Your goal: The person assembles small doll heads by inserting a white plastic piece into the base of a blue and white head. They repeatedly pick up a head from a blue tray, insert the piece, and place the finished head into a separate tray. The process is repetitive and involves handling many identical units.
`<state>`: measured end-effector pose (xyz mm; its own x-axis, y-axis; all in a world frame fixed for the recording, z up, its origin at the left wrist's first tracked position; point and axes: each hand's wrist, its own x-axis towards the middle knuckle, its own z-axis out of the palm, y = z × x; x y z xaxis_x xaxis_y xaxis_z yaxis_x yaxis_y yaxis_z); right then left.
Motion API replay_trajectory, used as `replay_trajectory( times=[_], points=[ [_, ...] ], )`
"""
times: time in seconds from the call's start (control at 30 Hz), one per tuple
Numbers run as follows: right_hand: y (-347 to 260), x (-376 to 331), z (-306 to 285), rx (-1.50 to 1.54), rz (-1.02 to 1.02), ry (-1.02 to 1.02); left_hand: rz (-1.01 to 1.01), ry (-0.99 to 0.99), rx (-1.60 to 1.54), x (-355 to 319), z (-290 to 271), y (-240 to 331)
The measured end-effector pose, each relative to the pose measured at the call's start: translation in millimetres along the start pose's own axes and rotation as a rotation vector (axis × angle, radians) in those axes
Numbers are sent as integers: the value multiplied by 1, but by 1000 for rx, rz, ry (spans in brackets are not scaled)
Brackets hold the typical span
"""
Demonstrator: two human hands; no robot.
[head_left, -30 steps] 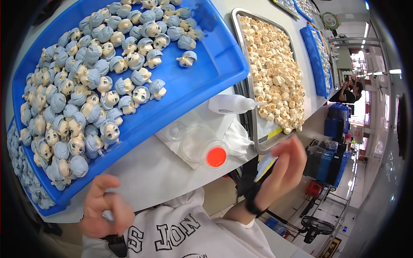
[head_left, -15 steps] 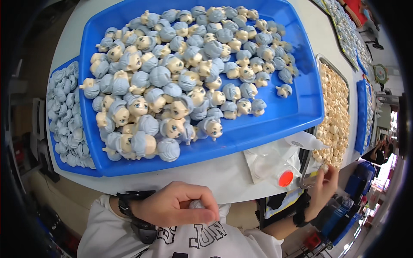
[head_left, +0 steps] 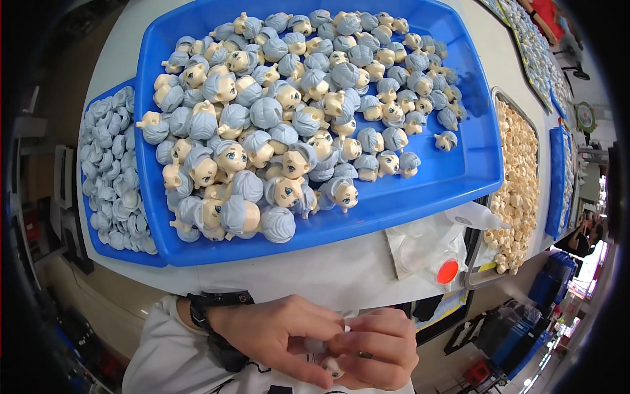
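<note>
Close to my body, my left hand (head_left: 279, 338) and my right hand (head_left: 384, 348) meet and touch at the fingers. My left hand is closed around a pale grey-blue doll hair piece (head_left: 314, 345), mostly covered by the fingers. A small cream doll head (head_left: 333, 368) with a painted eye shows low between the hands, in the curled fingers of my right hand. How the two parts sit against each other is hidden. Beyond the hands, a large blue tray (head_left: 426, 194) holds a heap of doll heads (head_left: 266, 117) with grey-blue hair.
Left of it, a smaller blue tray (head_left: 125, 257) is full of loose hair pieces (head_left: 111, 164). On the right stand a metal tray (head_left: 482, 279) of cream head parts (head_left: 515, 177), a white bottle (head_left: 474, 215) and a clear bag (head_left: 420, 246) beside a red lid (head_left: 447, 271).
My right hand has come from the metal tray on the right to meet my left hand, bringing a cream doll head. The view has shifted slightly, so the trays appear further right.
</note>
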<state>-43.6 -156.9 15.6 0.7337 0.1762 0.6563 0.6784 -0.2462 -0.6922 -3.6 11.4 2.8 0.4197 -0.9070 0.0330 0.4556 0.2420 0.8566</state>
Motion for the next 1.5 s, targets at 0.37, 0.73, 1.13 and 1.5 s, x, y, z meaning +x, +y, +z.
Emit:
replay_trajectory(
  times=[0.37, 0.73, 1.13, 1.5],
  points=[
    [-16, 19, -15, -62, 117, -201, -106, -18, -26, 0, -1, -1],
    [-9, -8, -22, -160, 116, -101, -115, 63, 5, 8, 1, 4],
    [1, -2, -75, -706, 429, 197, -15, 314, -207, 6, 8, -7],
    [4, 0, -75, -689, 500, 106, -18, 184, 17, 7, -1, -8]
  ],
)
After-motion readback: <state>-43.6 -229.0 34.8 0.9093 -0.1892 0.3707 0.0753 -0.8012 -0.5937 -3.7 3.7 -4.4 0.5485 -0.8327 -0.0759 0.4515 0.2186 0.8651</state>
